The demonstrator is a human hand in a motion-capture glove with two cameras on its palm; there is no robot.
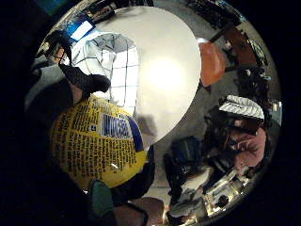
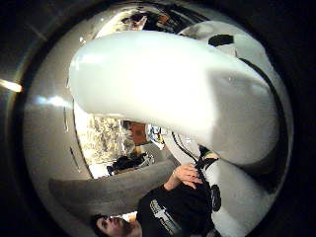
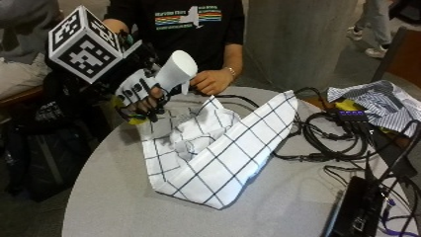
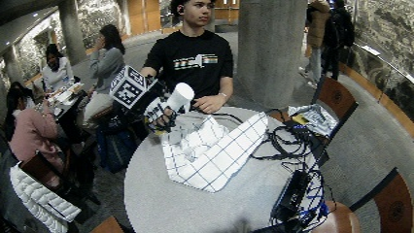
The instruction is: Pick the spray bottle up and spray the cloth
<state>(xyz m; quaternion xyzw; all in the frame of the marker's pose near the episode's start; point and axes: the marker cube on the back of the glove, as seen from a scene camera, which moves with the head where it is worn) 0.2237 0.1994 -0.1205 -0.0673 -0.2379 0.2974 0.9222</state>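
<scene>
My gloved right hand (image 3: 139,96) grips the spray bottle (image 3: 172,73) by its neck and holds it above the table's left edge, its white head tilted over the cloth. The bottle's yellow printed body (image 1: 96,143) fills much of the little finger side palm view, and its white head (image 2: 173,89) fills the thumb side view. The white cloth with a dark grid (image 3: 214,145) lies crumpled and spread across the round grey table (image 3: 111,197), just right of the hand; the same cloth (image 4: 210,148) also shows in the wide outside view. The person's bare left hand (image 3: 212,81) rests on the table's far side.
Black cables (image 3: 329,136) and a black device (image 3: 355,212) crowd the table's right side. A striped cloth (image 3: 378,98) lies on a chair at the far right. A concrete pillar (image 3: 296,39) stands behind the table. A dark bag (image 3: 33,148) sits left of the table.
</scene>
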